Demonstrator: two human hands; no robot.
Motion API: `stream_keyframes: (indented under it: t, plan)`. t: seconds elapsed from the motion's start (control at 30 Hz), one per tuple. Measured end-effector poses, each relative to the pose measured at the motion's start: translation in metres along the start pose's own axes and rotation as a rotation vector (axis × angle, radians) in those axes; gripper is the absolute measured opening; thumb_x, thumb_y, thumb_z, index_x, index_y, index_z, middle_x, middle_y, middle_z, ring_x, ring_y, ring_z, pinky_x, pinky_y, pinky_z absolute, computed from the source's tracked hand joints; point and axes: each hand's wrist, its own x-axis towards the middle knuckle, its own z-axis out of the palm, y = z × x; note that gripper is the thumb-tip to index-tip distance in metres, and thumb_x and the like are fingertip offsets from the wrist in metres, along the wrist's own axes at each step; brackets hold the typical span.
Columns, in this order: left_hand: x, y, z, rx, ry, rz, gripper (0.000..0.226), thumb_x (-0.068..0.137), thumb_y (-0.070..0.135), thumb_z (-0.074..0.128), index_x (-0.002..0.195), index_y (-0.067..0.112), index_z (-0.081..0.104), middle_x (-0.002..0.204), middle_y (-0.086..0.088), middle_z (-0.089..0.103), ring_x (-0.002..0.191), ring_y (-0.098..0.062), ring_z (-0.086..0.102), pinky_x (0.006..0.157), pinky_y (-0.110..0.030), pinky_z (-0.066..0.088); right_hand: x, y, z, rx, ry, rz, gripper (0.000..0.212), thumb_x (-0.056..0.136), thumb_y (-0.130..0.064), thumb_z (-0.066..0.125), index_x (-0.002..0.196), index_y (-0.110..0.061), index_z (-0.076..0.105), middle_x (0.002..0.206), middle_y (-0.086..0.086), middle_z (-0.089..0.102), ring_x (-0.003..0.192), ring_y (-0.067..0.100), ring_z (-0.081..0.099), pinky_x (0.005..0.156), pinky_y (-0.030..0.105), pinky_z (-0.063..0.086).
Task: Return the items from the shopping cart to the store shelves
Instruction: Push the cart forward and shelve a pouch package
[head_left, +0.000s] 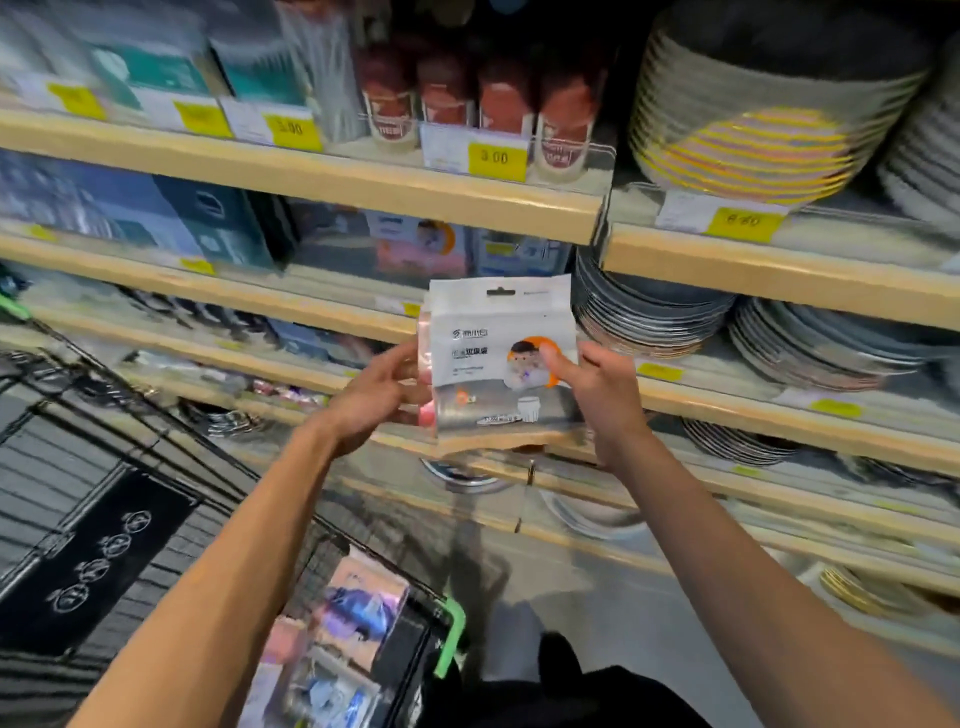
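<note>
Packet: a white and silver hanging packet (501, 358) is held upright between both hands, in front of the store shelves (332, 176).
Left hand: the left hand (379, 395) is closed on the packet's left edge; its fingers (402, 364) are curled around the pink side.
Right hand: the right hand (602, 389) is closed on the right edge, with the thumb pressed on the printed front and the remaining fingers hidden behind.
Edges: the packet's hang-hole top stands free of both hands; its lower edge is seen against a wooden shelf lip.
Open room: clear air is seen between the packet and the shelf fronts.
Shopping cart: one black wire cart (130, 467) is seen at lower left, with a green corner guard.
Count: one packet held; one similar packet (415, 244) on the shelf behind; four brown bottles (467, 93) above; several plate stacks (753, 114) at right.
</note>
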Motion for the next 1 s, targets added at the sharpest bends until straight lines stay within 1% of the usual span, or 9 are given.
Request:
stream_keyframes:
  t: [0.07, 0.23, 0.37, 0.5, 0.63, 0.73, 0.83, 0.9, 1.0]
  plan:
    - [0.014, 0.014, -0.011, -0.020, 0.031, 0.037, 0.067, 0.087, -0.017, 0.048, 0.137, 0.027, 0.050, 0.119, -0.009, 0.069, 0.101, -0.025, 0.069, 0.082, -0.047, 0.059, 0.011, -0.008, 0.009, 0.050, 0.039, -0.008, 0.019, 0.087, -0.028, 0.073, 0.071, -0.016, 0.071, 0.065, -0.011, 0.065, 0.061, 0.007, 0.054, 0.060, 0.021, 0.041]
    - [0.052, 0.041, -0.041, -0.073, 0.119, 0.080, 0.051, 0.089, -0.021, 0.041, 0.125, 0.012, 0.052, 0.100, -0.002, 0.070, 0.070, -0.013, 0.065, 0.053, -0.028, 0.054, 0.042, -0.031, 0.036, 0.009, 0.087, -0.052, 0.044, 0.080, -0.047, 0.074, 0.069, -0.008, 0.055, 0.061, 0.004, 0.047, 0.061, 0.017, 0.041, 0.060, 0.032, 0.031]
    - [0.080, 0.047, -0.070, -0.073, 0.165, 0.084, 0.047, 0.089, -0.018, 0.036, 0.113, 0.019, 0.054, 0.089, 0.004, 0.069, 0.073, -0.013, 0.059, 0.057, -0.029, 0.051, 0.076, -0.042, 0.061, -0.102, 0.114, 0.014, 0.040, 0.077, -0.055, 0.073, 0.079, -0.018, 0.059, 0.066, -0.010, 0.056, 0.059, 0.006, 0.050, 0.052, 0.017, 0.040]
    - [0.106, 0.052, -0.099, -0.044, 0.203, 0.112, 0.031, 0.091, -0.012, 0.046, 0.111, 0.010, 0.053, 0.091, -0.003, 0.061, 0.076, -0.013, 0.058, 0.059, -0.027, 0.052, 0.103, -0.044, 0.082, -0.127, 0.161, 0.048, 0.053, 0.084, -0.043, 0.070, 0.124, -0.008, 0.064, 0.111, 0.003, 0.068, 0.095, 0.017, 0.060, 0.077, 0.029, 0.045]
    - [0.120, 0.064, -0.113, 0.020, 0.245, 0.111, 0.024, 0.091, -0.013, 0.047, 0.089, 0.006, 0.062, 0.078, -0.004, 0.059, 0.061, -0.010, 0.052, 0.056, -0.021, 0.051, 0.121, -0.047, 0.096, -0.216, 0.141, 0.172, 0.044, 0.089, -0.048, 0.064, 0.100, -0.005, 0.065, 0.082, 0.005, 0.057, 0.079, 0.022, 0.050, 0.077, 0.032, 0.038]
    - [0.133, 0.066, -0.122, 0.022, 0.348, 0.066, 0.031, 0.085, -0.018, 0.046, 0.077, 0.007, 0.062, 0.075, -0.004, 0.062, 0.067, -0.017, 0.057, 0.071, -0.034, 0.057, 0.133, -0.046, 0.105, -0.310, 0.136, 0.220, 0.048, 0.097, -0.041, 0.051, 0.120, -0.001, 0.061, 0.074, 0.005, 0.053, 0.066, 0.014, 0.046, 0.077, 0.031, 0.035]
    - [0.148, 0.061, -0.131, 0.052, 0.445, 0.046, 0.032, 0.079, -0.019, 0.048, 0.076, 0.008, 0.065, 0.077, -0.003, 0.067, 0.074, -0.022, 0.064, 0.074, -0.037, 0.056, 0.140, -0.050, 0.117, -0.556, 0.039, 0.193, 0.049, 0.103, -0.040, 0.036, 0.127, -0.003, 0.058, 0.128, 0.018, 0.061, 0.109, 0.028, 0.058, 0.088, 0.031, 0.038]
    - [0.152, 0.055, -0.135, 0.278, 0.502, -0.017, 0.018, 0.076, -0.007, 0.059, 0.088, -0.001, 0.071, 0.094, -0.012, 0.072, 0.093, -0.030, 0.068, 0.082, -0.040, 0.058, 0.142, -0.045, 0.126, -0.709, 0.084, 0.094, 0.049, 0.103, -0.041, 0.041, 0.134, -0.005, 0.052, 0.136, 0.018, 0.056, 0.123, 0.034, 0.054, 0.093, 0.037, 0.041]
    - [0.147, 0.050, -0.135, 0.639, 0.569, 0.005, 0.027, 0.084, 0.007, 0.060, 0.104, -0.008, 0.070, 0.112, -0.022, 0.068, 0.109, -0.035, 0.062, 0.092, -0.037, 0.051, 0.139, -0.031, 0.134, -0.782, 0.156, 0.011, 0.048, 0.096, -0.038, 0.057, 0.135, -0.010, 0.049, 0.126, 0.019, 0.061, 0.115, 0.038, 0.058, 0.088, 0.039, 0.047]
